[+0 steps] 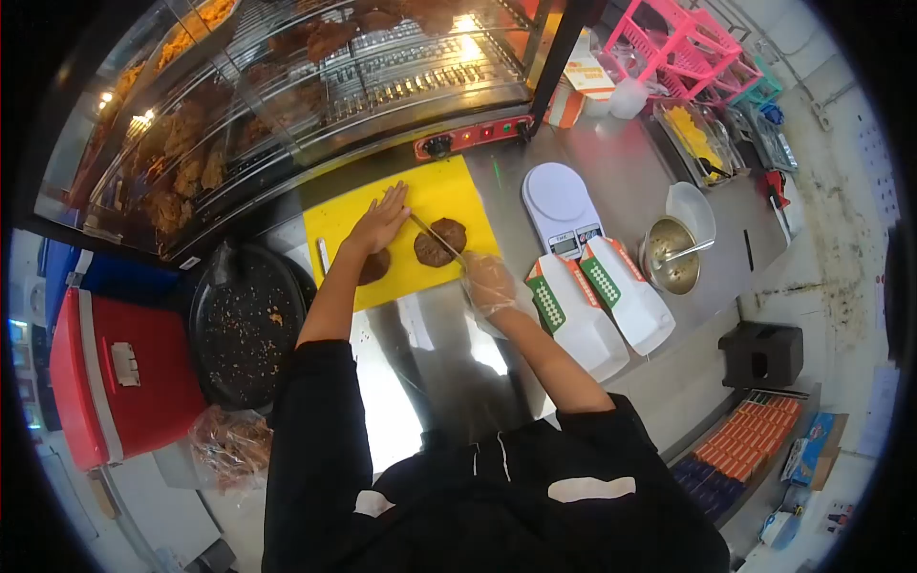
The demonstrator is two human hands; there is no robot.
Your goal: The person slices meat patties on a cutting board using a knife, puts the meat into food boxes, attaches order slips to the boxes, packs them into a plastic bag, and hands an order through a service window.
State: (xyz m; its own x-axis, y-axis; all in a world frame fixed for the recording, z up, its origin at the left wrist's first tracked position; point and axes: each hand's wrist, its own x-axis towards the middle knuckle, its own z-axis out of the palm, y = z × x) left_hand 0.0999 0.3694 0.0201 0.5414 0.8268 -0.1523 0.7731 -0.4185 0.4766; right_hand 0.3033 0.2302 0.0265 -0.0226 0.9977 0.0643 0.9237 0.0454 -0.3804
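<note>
Right hand [491, 283] grips one thin metal blade [424, 226] pointing upper-left; left hand [379, 225] spreads flat near two round brown patties [450, 232].

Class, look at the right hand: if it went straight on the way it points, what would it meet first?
The right hand would likely meet the right-hand brown patty on the yellow cutting board; any gap is unclear.
</note>
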